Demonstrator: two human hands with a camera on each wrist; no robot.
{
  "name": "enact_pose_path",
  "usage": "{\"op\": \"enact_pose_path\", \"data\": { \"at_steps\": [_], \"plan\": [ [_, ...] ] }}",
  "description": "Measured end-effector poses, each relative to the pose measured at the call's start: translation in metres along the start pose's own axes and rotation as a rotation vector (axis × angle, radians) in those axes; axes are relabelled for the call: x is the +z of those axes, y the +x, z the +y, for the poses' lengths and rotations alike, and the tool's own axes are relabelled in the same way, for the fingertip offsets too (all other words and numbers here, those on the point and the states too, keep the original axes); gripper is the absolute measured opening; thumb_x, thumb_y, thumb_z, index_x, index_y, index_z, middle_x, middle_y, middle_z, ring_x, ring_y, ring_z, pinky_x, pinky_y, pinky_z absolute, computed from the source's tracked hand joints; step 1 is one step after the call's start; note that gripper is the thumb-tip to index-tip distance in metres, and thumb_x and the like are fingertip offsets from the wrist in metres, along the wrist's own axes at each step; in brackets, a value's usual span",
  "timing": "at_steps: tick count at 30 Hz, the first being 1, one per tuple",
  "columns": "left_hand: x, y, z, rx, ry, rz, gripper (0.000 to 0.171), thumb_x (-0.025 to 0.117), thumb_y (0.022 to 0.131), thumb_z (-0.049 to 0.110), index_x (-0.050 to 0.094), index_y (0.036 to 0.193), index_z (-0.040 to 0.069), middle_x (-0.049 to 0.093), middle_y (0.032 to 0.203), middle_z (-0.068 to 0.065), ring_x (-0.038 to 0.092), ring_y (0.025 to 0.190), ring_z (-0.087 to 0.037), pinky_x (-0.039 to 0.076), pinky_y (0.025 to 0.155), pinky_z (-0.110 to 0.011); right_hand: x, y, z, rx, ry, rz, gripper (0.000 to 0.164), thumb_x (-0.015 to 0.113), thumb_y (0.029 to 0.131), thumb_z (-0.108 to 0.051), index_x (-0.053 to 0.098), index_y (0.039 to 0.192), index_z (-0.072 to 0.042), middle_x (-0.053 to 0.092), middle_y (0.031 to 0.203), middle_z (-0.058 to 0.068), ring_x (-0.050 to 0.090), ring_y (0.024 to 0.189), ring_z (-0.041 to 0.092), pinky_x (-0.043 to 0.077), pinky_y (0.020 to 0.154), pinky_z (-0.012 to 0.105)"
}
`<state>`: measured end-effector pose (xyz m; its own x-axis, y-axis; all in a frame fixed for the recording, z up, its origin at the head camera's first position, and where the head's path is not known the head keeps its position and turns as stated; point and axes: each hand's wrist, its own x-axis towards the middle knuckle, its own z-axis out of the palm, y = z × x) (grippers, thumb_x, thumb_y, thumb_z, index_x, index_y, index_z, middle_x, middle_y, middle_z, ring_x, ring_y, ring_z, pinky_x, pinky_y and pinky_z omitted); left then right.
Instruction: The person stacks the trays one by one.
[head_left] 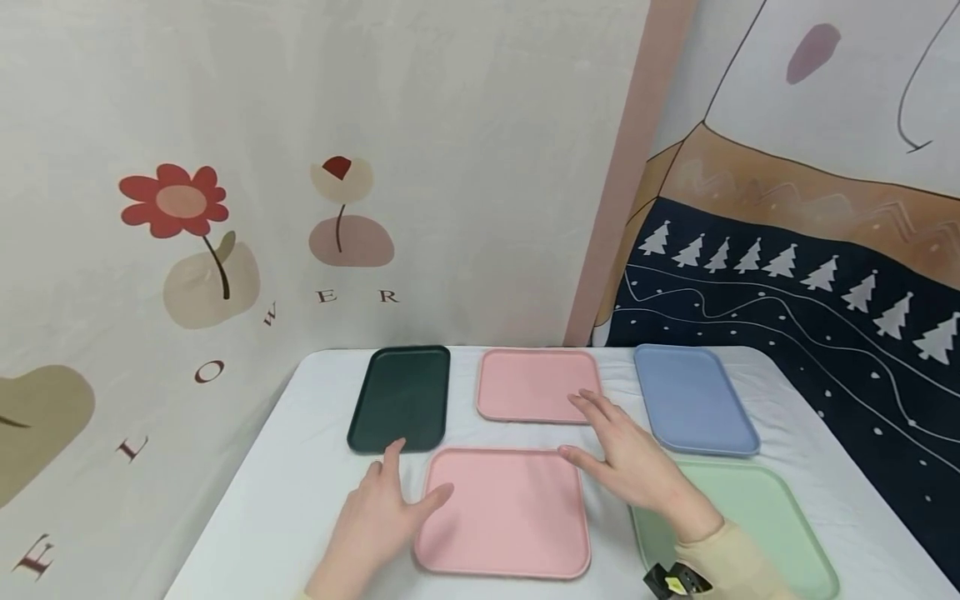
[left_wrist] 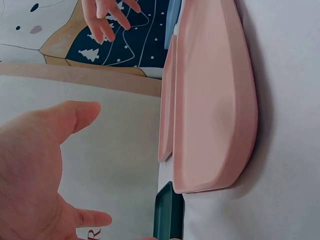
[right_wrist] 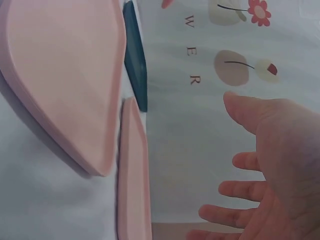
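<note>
My left hand point(head_left: 378, 517) hovers at the left side of the near pink tray point(head_left: 504, 517), fingers spread and thumb over its left edge. Its index fingertip overlaps the front rim of the dark green tray point(head_left: 405, 396) in the head view. On the other side, my right hand point(head_left: 633, 458) is held above the table, fingers loosely extended. Its fingertips overlap the right part of the far pink tray point(head_left: 528, 383) in that view, and its thumb points toward the near tray's upper right corner. Both wrist views show bare, spread fingers point(left_wrist: 82, 117) with nothing between them.
A blue tray point(head_left: 697, 400) lies at the back right. The light green tray point(head_left: 750, 517) in front of it is partly covered by my right forearm. All the trays lie on a white cloth-covered table point(head_left: 262, 517). A printed wall hanging point(head_left: 480, 167) stands behind the table.
</note>
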<state>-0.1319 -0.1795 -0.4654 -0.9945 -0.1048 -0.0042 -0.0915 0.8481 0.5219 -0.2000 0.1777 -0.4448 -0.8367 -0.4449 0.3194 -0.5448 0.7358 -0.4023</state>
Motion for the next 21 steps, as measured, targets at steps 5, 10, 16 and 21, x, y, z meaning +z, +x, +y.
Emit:
{"op": "enact_pose_path", "data": {
  "at_steps": [5, 10, 16, 21],
  "plan": [
    [0.003, -0.005, -0.001, -0.013, 0.003, -0.001, 0.11, 0.073, 0.084, 0.076, 0.038, 0.158, 0.003, 0.064, 0.12, -0.03, 0.068, 0.093, -0.048, 0.055, 0.086, -0.063, 0.009, 0.006, -0.002, -0.015, 0.036, -0.007, 0.073, 0.072, 0.101, -0.046, 0.048, 0.157, -0.006, 0.048, 0.157, 0.018, 0.051, 0.14, 0.039, 0.046, 0.111, 0.059],
    [0.007, -0.01, -0.001, -0.004, 0.016, -0.003, 0.105, 0.073, 0.086, 0.073, 0.042, 0.155, 0.001, 0.067, 0.113, -0.03, 0.068, 0.095, -0.05, 0.055, 0.084, -0.063, 0.018, 0.012, -0.002, -0.024, 0.061, -0.022, 0.067, 0.075, 0.1, -0.04, 0.053, 0.153, -0.004, 0.055, 0.149, 0.017, 0.055, 0.136, 0.035, 0.048, 0.11, 0.055],
    [0.012, -0.014, -0.002, -0.001, 0.028, -0.015, 0.101, 0.074, 0.086, 0.071, 0.045, 0.152, 0.001, 0.071, 0.1, -0.025, 0.07, 0.088, -0.047, 0.056, 0.077, -0.061, 0.03, 0.018, 0.0, -0.026, 0.06, -0.044, 0.057, 0.075, 0.1, -0.037, 0.061, 0.143, -0.002, 0.061, 0.141, 0.013, 0.06, 0.13, 0.032, 0.05, 0.108, 0.052],
    [0.016, -0.017, -0.002, -0.011, 0.017, -0.026, 0.096, 0.074, 0.087, 0.068, 0.046, 0.15, 0.001, 0.071, 0.091, -0.023, 0.07, 0.081, -0.046, 0.056, 0.073, -0.059, 0.039, 0.022, 0.002, -0.024, 0.071, -0.069, 0.052, 0.074, 0.101, -0.034, 0.063, 0.14, -0.001, 0.064, 0.136, 0.013, 0.063, 0.125, 0.031, 0.051, 0.107, 0.051]
  ]
}}
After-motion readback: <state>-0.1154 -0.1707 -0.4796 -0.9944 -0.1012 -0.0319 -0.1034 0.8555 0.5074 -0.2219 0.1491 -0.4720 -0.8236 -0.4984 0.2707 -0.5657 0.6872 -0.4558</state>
